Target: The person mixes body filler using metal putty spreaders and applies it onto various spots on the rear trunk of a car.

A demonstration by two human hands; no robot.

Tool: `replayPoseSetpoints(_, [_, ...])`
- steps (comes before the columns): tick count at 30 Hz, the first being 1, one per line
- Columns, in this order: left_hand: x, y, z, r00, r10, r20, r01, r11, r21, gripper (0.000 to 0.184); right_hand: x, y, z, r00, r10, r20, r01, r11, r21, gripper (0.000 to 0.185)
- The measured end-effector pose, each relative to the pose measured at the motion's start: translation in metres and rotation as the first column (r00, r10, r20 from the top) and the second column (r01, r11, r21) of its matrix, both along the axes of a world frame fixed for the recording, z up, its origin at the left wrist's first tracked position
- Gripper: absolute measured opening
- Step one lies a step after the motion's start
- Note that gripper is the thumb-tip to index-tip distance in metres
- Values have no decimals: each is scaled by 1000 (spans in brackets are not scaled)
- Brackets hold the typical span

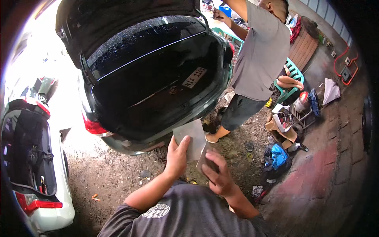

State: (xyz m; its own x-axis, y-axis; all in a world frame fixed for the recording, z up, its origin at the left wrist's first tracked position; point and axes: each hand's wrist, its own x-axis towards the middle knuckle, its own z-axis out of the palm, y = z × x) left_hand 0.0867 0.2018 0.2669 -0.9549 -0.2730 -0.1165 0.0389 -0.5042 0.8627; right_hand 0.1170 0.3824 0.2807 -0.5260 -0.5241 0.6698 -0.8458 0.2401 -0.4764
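My left hand point(177, 156) is closed on a flat grey sheet point(192, 136), its thumb lying on the face of the sheet. My right hand point(218, 173) holds a smaller flat piece point(203, 158), with fingers across its darker side. The two pieces meet or overlap near the lower right edge of the sheet. Both hands are in front of my chest, just before the rear of a dark car point(138, 147). Its trunk stands open, and a licence plate point(194, 78) and a long thin strip point(154, 93) lie inside.
A person in a grey shirt point(262, 51) stands at the car's right side, arms raised. A white car point(59, 209) is at the left. On the right are a green chair point(294, 71), boxes point(282, 122), a dark bag with blue plastic point(277, 156) and a folded umbrella point(331, 91).
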Motion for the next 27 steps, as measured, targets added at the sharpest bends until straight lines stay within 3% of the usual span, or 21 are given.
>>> replayPoseSetpoints(1, [2, 1, 1, 999, -9, 36, 6, 996, 90, 30, 0, -3, -6, 999, 20, -31, -19, 1000, 13, 73])
replayPoseSetpoints(5, [11, -5, -11, 998, -23, 66, 12, 985, 171, 26, -10, -6, -44, 998, -65, -3, 65, 998, 23, 65])
replayPoseSetpoints(7, [18, -14, -12, 984, -81, 159, 45, 975, 216, 26, -6, 3, -60, 875, 24, 484, 76, 979, -187, 59])
replayPoseSetpoints(9, [24, -21, -6, 980, -107, 166, 66, 970, 236, 27, -10, 12, -91, 618, 217, 756, 222, 874, -432, 53])
replayPoseSetpoints(10, [28, -21, -1, 979, -151, 134, 103, 944, 314, 28, -14, 18, -114, 501, 333, 799, 361, 758, -543, 50])
replayPoseSetpoints(12, [31, -18, -5, 923, -296, 244, 192, 907, 374, 31, -18, 35, -138, 545, 73, 835, 512, 760, -401, 47])
replayPoseSetpoints(13, [33, -14, -18, 912, -347, 217, 259, 900, 350, 32, -15, 16, -96, 468, 227, 854, 651, 566, -507, 48])
replayPoseSetpoints(14, [32, -10, -34, 895, -403, 189, 331, 887, 322, 32, -16, 9, -76, 439, 315, 842, 628, 563, -538, 50])
replayPoseSetpoints(16, [33, 1, -45, 935, -319, 154, 258, 911, 321, 30, -16, -1, -54, 380, 480, 791, 590, 532, -607, 53])
replayPoseSetpoints(20, [18, -27, -63, 983, -19, 182, -32, 962, 270, 28, 18, 15, -58, 480, 398, 782, 353, 729, -587, 53])
replayPoseSetpoints(21, [21, -36, -55, 980, -26, 199, -27, 966, 257, 30, 23, 25, -62, 598, 346, 723, 183, 819, -544, 58])
replayPoseSetpoints(23, [30, -42, -57, 964, -102, 244, 37, 965, 258, 32, 23, 22, -44, 735, 3, 678, 205, 952, -226, 52])
replayPoseSetpoints(24, [33, -36, -67, 969, -108, 222, 47, 963, 265, 32, 24, 18, -38, 786, -160, 597, 242, 969, -59, 49])
replayPoseSetpoints(27, [41, -8, -68, 979, -116, 165, 65, 956, 284, 30, 19, -2, -45, 991, -81, 102, 73, 994, 76, 51])
